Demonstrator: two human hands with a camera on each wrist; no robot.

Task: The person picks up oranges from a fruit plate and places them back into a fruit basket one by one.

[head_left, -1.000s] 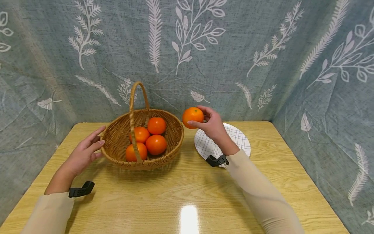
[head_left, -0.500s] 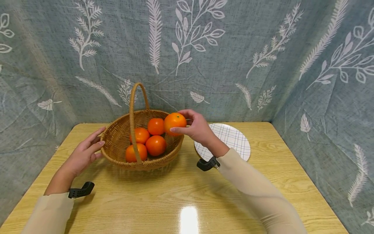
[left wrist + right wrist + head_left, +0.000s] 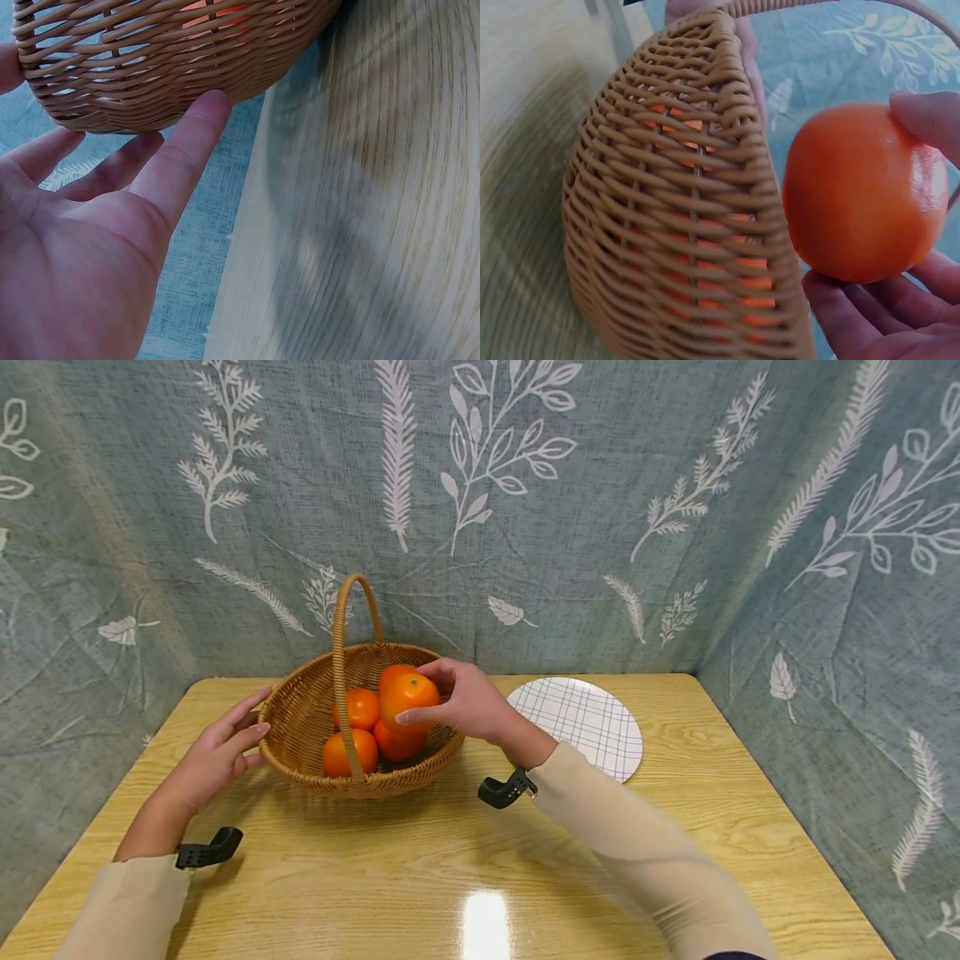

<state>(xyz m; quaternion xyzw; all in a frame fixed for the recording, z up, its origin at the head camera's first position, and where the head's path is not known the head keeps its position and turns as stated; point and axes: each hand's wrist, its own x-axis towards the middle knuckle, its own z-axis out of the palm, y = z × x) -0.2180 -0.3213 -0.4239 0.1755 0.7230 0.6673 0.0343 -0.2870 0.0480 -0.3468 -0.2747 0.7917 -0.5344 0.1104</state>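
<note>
My right hand (image 3: pixel 471 703) holds a smooth, glossy orange (image 3: pixel 409 700) between thumb and fingers, over the right side of the wicker basket (image 3: pixel 295 714). In the right wrist view the held orange (image 3: pixel 862 195) overlaps the level of the basket rim. Several more oranges lie inside the basket, two of them partly hidden behind the held one. My left hand (image 3: pixel 210 756) is at the basket's left side, with fairly straight fingers. Its fingertips touch the outer weave in the left wrist view, where the basket wall (image 3: pixel 150 71) shows above them.
A tall arched handle (image 3: pixel 340 635) rises over the basket. To the right lies a white plate (image 3: pixel 585 718) with a blue grid pattern. The wooden table (image 3: pixel 405 877) ends at a grey-blue curtain (image 3: pixel 450 602) behind and on both sides.
My right hand has carried the orange leftward and slightly down, from above the table beside the plate to over the basket's inside. The left hand and basket have stayed in place.
</note>
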